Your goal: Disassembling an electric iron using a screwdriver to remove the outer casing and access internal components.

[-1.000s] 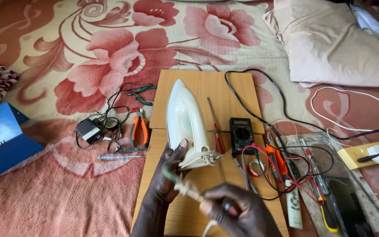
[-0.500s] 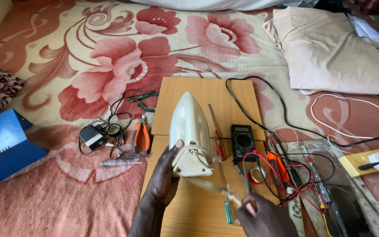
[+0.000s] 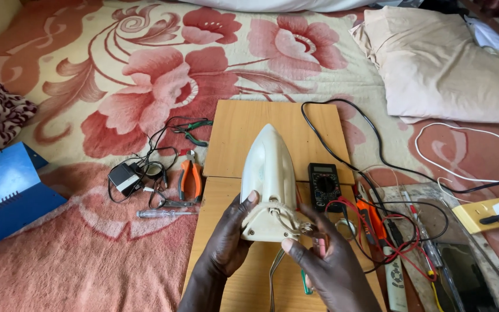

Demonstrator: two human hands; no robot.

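Observation:
A cream plastic clothes-iron shell (image 3: 270, 173) lies on a wooden board (image 3: 244, 127), nose pointing away from me. My left hand (image 3: 226, 242) grips its rear left corner, thumb on the shell's edge. At the rear right my right hand (image 3: 324, 260) has its fingers on the bundle of wires where the cord enters the iron. A green-handled screwdriver (image 3: 305, 283) lies on the board under my right hand, mostly hidden.
A black multimeter (image 3: 324, 185) with red and black leads sits right of the iron. Orange pliers (image 3: 190, 178), a black adapter (image 3: 123, 177) and a clear tester screwdriver (image 3: 166, 213) lie left. A blue box (image 3: 7, 196), a pillow (image 3: 446, 69) and a yellow power strip (image 3: 495, 212) surround.
My right hand came up from the board's lower edge to the iron's rear and put down the screwdriver. The left hand stays on the iron.

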